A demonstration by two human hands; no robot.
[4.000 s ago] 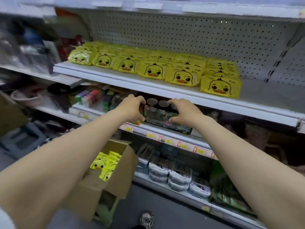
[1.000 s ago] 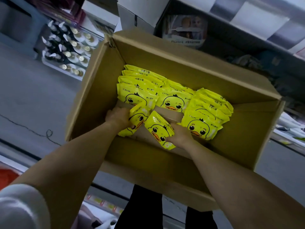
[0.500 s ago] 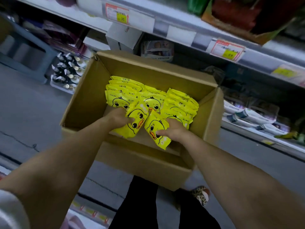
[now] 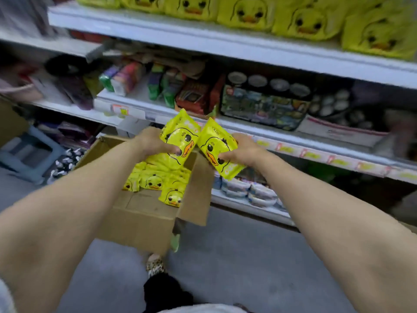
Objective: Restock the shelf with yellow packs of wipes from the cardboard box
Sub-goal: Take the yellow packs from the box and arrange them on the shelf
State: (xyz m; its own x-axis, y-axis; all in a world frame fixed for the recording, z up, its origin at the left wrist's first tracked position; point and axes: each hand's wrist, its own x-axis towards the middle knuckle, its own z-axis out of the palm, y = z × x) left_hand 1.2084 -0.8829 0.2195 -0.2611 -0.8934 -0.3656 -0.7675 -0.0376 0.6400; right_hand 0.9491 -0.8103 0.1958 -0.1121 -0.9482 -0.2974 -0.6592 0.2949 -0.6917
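Half a second ago both hands were down in the box, each on a pack. Now they have come up clear of it with a pack apiece, and the view has swung up to the shelves.

Head view: the left hand (image 4: 153, 143) has its grip pinched on the left pack (image 4: 180, 132), thumb across the duck face. The right hand (image 4: 242, 150) has its grip curled round the right pack (image 4: 217, 152). Both packs hang above the far end of the box (image 4: 140, 220), and their upper inner corners are just about touching. The left pack stands nearly upright. The right pack's long axis slants from upper left to lower right. More packs (image 4: 158, 179) lie in the box below.

The top shelf (image 4: 225, 44) lies up and forward of both grips, with a middle shelf between. A row of shelved packs (image 4: 304, 19) already lines its front edge, and no gap shows. Neither hand looks clearly nearer, so I judge both must rise together and level their packs first.
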